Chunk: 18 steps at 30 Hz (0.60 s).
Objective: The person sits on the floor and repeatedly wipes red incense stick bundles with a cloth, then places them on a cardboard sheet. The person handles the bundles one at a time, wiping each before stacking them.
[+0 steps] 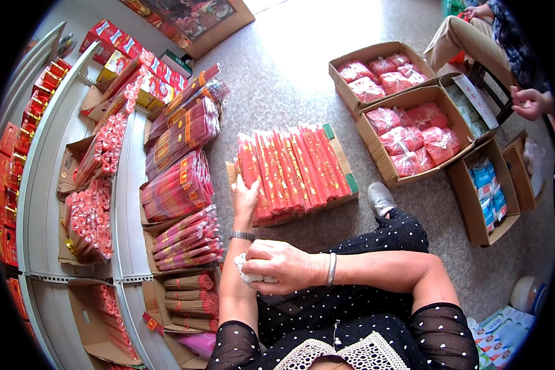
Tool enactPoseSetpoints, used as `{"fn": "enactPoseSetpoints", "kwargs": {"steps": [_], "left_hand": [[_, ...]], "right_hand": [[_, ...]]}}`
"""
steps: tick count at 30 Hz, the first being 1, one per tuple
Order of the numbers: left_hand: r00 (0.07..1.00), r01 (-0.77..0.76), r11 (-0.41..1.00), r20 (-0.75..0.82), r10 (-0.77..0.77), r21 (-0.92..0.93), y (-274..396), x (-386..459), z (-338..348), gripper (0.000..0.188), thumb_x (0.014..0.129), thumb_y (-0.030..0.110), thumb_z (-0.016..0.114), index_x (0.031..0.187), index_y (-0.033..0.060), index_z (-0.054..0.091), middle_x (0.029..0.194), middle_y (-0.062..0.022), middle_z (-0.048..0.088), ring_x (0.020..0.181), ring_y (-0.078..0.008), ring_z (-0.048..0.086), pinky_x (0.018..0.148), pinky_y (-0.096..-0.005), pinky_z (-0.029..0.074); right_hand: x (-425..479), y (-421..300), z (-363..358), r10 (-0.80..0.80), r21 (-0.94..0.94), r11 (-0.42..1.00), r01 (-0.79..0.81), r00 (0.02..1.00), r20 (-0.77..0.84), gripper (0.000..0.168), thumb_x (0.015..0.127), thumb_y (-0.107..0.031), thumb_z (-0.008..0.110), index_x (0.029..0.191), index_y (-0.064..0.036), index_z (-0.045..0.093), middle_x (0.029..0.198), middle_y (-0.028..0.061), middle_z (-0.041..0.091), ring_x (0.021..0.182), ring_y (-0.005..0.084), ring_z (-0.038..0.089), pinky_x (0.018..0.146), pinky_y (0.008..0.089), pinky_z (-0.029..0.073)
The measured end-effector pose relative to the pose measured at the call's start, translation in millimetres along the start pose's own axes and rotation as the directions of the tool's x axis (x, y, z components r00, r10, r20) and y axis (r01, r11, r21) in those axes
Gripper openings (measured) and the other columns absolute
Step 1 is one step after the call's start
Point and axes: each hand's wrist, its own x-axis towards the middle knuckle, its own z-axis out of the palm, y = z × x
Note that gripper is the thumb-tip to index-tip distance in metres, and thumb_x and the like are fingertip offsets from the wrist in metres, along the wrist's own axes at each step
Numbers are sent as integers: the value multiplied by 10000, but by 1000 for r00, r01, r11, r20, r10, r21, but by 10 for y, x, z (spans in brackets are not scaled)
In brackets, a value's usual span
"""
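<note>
A row of long red packets in clear plastic with gold print [296, 169] lies side by side on a flattened cardboard box [340, 152] on the floor before me. My left hand [244, 196], a dark band on its wrist, grips the near left edge of the row, thumb on top and fingers along the outer side. My right hand [282, 267], with a silver bangle, crosses over my left forearm. It is closed around a crumpled white cloth [246, 270], which lies against that forearm.
Shelves [132, 231] at left hold red packets and bundled incense sticks [189, 296]. Cardboard boxes of pink plastic-wrapped bundles [414, 134] stand at right, beside a box of blue-and-white packs [488, 196]. A person [481, 41] sits at upper right. My shoe [381, 199] rests near the row.
</note>
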Motion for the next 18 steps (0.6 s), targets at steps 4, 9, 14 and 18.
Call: {"fn": "enactPoseSetpoints", "kwargs": {"steps": [4, 9, 14, 18], "left_hand": [[976, -33, 987, 208, 65, -155, -466, 178, 259, 565, 781, 265, 675, 1244, -3, 491, 1159, -264, 508, 1100, -360, 495, 969, -398, 398], [986, 104, 917, 164, -43, -385, -490, -40, 102, 694, 831, 266, 649, 1370, -42, 339, 1305, -257, 443, 1221, -312, 452, 1023, -374, 371], [997, 63, 933, -17, -74, -355, -494, -470, -902, 579, 856, 164, 651, 1344, -17, 397, 1271, -193, 495, 1125, -247, 523, 949, -338, 426], [910, 24, 998, -414, 1, 55, -474, -936, -2141, 414, 839, 129, 660, 1202, -21, 527, 1004, -71, 577, 890, -143, 555, 797, -279, 474]], "right_hand": [[22, -30, -31, -21, -11, 1000, 21, 1000, -8, 278, 709, -154, 666, 912, -30, 521, 862, 135, 492, 787, 326, 545, 703, 405, 471], [-30, 58, 13, -9, -12, 1000, 10, 999, 41, 275, 718, -162, 666, 917, -35, 525, 851, 136, 500, 766, 326, 548, 689, 406, 468], [43, 65, 32, 42, -24, 999, -39, 993, 113, 261, 699, -161, 699, 865, -35, 543, 796, 125, 506, 730, 319, 543, 644, 407, 464], [78, 87, 95, 85, -21, 996, -83, 984, 155, 267, 681, -118, 709, 889, -30, 567, 828, 126, 529, 744, 310, 551, 644, 395, 471]]}}
